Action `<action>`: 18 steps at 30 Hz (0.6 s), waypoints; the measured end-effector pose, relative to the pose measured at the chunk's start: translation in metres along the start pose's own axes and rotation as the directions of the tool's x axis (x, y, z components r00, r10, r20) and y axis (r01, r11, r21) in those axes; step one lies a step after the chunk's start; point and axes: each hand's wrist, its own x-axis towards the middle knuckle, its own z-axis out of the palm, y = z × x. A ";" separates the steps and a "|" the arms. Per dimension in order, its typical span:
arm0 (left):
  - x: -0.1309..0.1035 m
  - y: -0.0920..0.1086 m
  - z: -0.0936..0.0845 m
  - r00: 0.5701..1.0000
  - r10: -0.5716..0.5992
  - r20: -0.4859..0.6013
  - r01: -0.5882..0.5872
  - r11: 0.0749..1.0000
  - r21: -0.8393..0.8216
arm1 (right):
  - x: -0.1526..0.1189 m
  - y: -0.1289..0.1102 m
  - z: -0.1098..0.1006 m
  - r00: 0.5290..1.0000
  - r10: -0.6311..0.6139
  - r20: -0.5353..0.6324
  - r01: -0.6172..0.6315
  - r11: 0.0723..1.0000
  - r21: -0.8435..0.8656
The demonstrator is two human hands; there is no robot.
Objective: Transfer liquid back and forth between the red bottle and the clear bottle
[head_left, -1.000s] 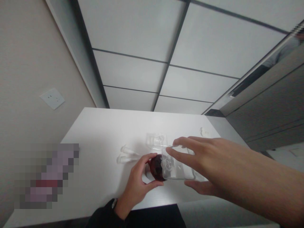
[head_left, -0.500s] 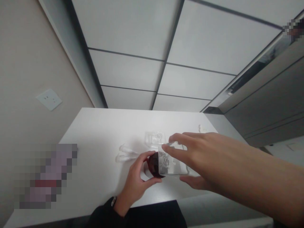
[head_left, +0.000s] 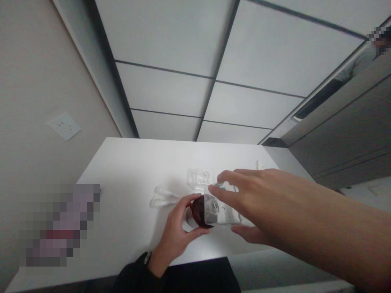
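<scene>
My left hand point(head_left: 180, 232) is wrapped round a dark red round object point(head_left: 198, 211) above the white table. Right beside it, my right hand point(head_left: 244, 199) grips a clear plastic box point(head_left: 221, 209), its fingers along the upper edge and the thumb below. The box overlaps the right side of the red object, so whether they touch is hard to tell. Just behind, a second clear plastic piece point(head_left: 200, 178) lies on the table. Crumpled clear plastic point(head_left: 164, 196) rests left of it.
The white table point(head_left: 128, 171) stands against a panelled wall. A blurred-out pinkish item point(head_left: 67, 224) is at the table's left side. A small whitish thing point(head_left: 259, 165) lies near the back right edge. A wall socket point(head_left: 64, 126) is on the left.
The view has shifted very slightly. Both hands keep the same holds, with the clear box and the red object in nearly the same place.
</scene>
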 end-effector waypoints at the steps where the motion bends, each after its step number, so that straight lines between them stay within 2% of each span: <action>1: 0.000 0.001 0.000 1.000 0.000 0.000 0.000 1.000 -0.006 | 0.001 -0.001 -0.001 1.000 0.002 0.007 -0.002 1.000 -0.009; 4: 0.000 0.002 0.000 1.000 0.006 0.002 -0.006 1.000 -0.023 | 0.005 -0.005 -0.003 0.998 0.018 0.052 -0.017 1.000 -0.020; 11: -0.002 -0.002 0.001 1.000 -0.009 -0.012 0.008 0.999 -0.040 | 0.015 -0.006 -0.011 0.959 0.065 0.276 -0.064 0.998 -0.013; 18: -0.002 -0.005 0.002 1.000 -0.016 -0.015 0.015 0.999 -0.041 | 0.021 -0.010 -0.016 0.936 0.102 0.337 -0.110 0.994 0.003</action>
